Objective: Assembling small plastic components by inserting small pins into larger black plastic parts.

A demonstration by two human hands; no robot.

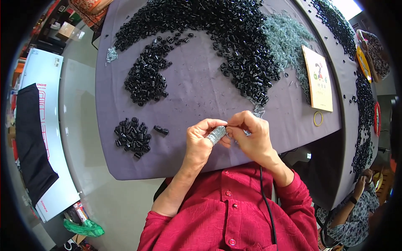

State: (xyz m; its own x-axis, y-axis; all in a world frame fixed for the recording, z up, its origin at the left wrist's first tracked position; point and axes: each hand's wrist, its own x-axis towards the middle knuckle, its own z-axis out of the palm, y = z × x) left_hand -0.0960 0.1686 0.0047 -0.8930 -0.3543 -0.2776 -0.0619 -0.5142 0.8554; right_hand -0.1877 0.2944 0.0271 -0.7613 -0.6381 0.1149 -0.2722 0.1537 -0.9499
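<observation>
While both hands pinch it closed, left hand (pixel 200 142) and right hand (pixel 251 136), the silver bundle (pixel 217 134) looks light, stiff, best held midway.

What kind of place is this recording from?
Likely a small hand-assembly workshop. A table under a purple cloth carries big heaps of small black plastic parts and a pile of grey metal pieces. Another person works alongside on the right.

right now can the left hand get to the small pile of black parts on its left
Probably yes. The left hand pinches a silvery bundle together with the right hand, so it would have to let go, but only bare purple cloth lies between it and the small pile.
</observation>
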